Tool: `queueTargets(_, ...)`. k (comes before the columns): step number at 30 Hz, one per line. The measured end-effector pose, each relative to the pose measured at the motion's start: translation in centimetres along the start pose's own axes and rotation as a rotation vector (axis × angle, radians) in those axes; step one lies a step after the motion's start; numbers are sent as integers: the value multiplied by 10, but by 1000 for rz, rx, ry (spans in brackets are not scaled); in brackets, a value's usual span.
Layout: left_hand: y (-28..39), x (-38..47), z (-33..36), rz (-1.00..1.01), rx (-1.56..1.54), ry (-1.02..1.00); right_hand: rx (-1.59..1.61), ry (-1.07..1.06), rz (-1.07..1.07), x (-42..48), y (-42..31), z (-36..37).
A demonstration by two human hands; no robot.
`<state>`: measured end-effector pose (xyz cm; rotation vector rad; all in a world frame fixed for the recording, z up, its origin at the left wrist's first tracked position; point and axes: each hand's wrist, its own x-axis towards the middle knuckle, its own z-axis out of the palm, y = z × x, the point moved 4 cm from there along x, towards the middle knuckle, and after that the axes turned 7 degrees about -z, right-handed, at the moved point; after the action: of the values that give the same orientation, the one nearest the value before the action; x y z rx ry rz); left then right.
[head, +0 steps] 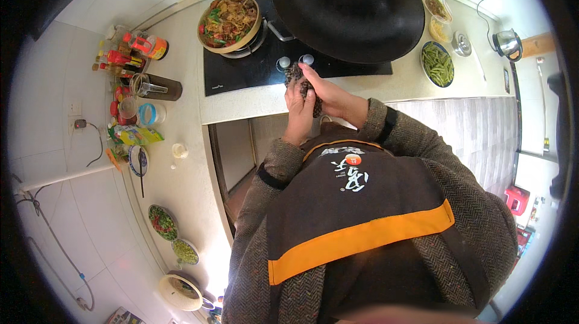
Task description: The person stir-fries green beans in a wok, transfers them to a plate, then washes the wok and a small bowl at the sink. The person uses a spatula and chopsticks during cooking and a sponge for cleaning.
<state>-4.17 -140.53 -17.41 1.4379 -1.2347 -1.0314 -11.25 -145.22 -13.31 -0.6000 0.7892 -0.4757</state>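
Note:
Before my body, at the front edge of the black glass gas hob (244,75), both hands meet around a crumpled, dark speckled cloth (294,72). My left hand (299,113) presses its fingers on the cloth from the left. From the right, my right hand (334,97) holds it too, thumb and fingers wrapped against it. Part of the cloth hangs below between the palms. Just beyond are two silver control knobs (284,62). A large black wok (353,11) sits over the right side of the hob. On the left burner stands a round pot of cooked noodles and vegetables (229,23).
Sauce bottles (122,58), a dark-filled jug (158,87) and a white jar (151,114) line the left counter. Bowls of chopped greens (163,223) stand nearer me. To the right are a bowl of green beans (437,64), a metal lid (461,44) and an electric kettle (507,45).

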Motion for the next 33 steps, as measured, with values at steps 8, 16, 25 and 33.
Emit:
queueTargets(8, -33, -10, 23, 5, -138, -5, 135, 73, -175, -69, 45, -29)
queueTargets(16, -36, 67, 69, 370, 838, -29, 68, 205, -196, -158, 65, -110)
queueTargets(25, -88, 81, 126, 25, 1140, -185, 245, 637, -274, -281, 126, -185)
queueTargets(33, -58, 43, 134, -279, 953, 11, 280, 553, -319, -295, 144, -188)
